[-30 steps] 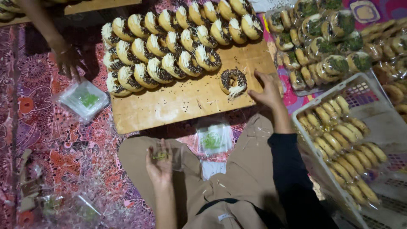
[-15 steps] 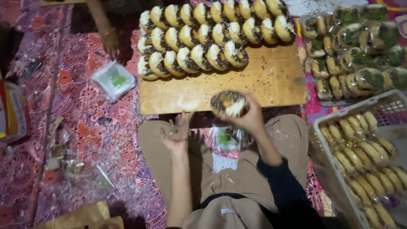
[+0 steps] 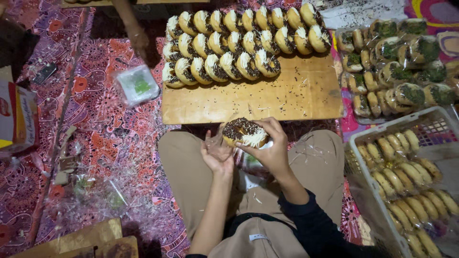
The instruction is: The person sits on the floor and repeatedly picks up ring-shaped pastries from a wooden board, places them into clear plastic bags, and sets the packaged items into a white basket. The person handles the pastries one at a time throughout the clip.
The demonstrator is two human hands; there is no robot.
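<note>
Right hand (image 3: 272,150) is pinching a chocolate-sprinkled donut (image 3: 244,132) over the lap, just short of the wooden board (image 3: 267,100). Left hand (image 3: 216,154) is cupped open beside it, empty. Squeeze too hard and the cheese shreds drop onto the trousers (image 3: 191,177).

Single head view, looking steeply down, close over lap and wooden board (image 3: 253,102).

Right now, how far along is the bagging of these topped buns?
Done: wrapped buns are piled at the right. In hand: the right hand holds one chocolate-and-cheese bun over the lap, and the left hand is open beside it against clear wrap. Left: three rows of unwrapped topped buns on the wooden board, plus plain rolls in the basket.
</note>
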